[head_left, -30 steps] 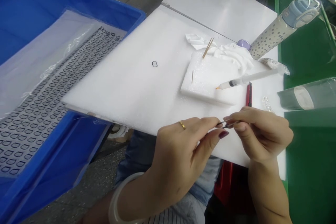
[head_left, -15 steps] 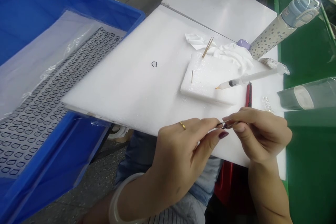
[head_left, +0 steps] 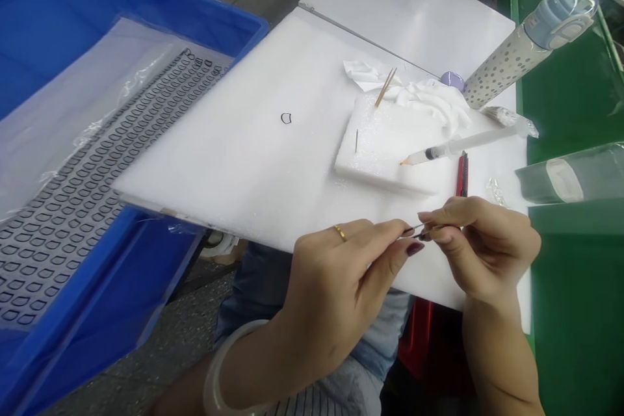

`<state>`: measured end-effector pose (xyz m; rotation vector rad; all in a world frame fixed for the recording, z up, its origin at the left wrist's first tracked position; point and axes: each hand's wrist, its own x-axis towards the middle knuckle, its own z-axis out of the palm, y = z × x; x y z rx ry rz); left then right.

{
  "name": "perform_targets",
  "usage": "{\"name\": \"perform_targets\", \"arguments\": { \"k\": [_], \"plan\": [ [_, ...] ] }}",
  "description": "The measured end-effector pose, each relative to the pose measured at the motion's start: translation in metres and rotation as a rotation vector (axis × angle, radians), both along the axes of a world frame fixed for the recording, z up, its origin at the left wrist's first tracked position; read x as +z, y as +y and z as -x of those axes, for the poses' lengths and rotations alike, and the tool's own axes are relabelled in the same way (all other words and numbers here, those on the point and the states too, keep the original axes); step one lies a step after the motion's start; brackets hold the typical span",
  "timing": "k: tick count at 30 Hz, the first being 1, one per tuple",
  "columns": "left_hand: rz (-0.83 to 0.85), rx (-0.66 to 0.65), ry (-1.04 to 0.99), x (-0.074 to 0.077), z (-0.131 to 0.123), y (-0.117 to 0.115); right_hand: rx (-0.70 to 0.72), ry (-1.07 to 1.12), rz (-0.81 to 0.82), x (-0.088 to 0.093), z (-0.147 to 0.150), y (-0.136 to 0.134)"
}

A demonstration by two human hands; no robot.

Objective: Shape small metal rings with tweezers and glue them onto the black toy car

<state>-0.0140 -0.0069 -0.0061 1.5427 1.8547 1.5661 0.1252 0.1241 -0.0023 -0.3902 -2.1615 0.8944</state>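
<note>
White foam sheet (head_left: 219, 162), near edge passing under both hands; blue crate (head_left: 195, 6) rim at 9 o'clock beyond open foam. Left hand (head_left: 341, 273) and right hand (head_left: 482, 247) both grip a thin dark sliver (head_left: 414, 232) between fingertips, over the foam; syringe (head_left: 463, 145) at 1 o'clock, just clear.

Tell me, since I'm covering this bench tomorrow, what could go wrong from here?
The thin pointed tool, pinched between the left hand and right hand, could slip and prick a finger. The red box cutter lies close beside the right hand, so a sudden move might catch it. The syringe, resting on the foam block, could roll off if bumped.
</note>
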Motion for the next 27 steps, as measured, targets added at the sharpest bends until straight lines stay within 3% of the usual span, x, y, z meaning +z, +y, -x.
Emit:
{"name": "perform_targets", "arguments": {
  "k": [6,11,16,27],
  "plan": [
    [-0.009,-0.001,-0.032,0.0006,0.0006,-0.0003,0.055,-0.001,0.059,-0.0034,0.0003,0.0001],
    [0.01,-0.005,-0.028,0.0017,0.0014,0.0001,-0.066,0.098,0.021,-0.0058,-0.0032,0.002],
    [0.001,0.006,-0.017,0.0029,0.001,0.0004,-0.014,0.063,0.058,-0.004,-0.0056,0.0013],
    [0.011,0.004,-0.026,0.0019,0.0005,-0.0015,-0.029,-0.007,-0.043,-0.0015,-0.0043,-0.0005]
  ]
}}
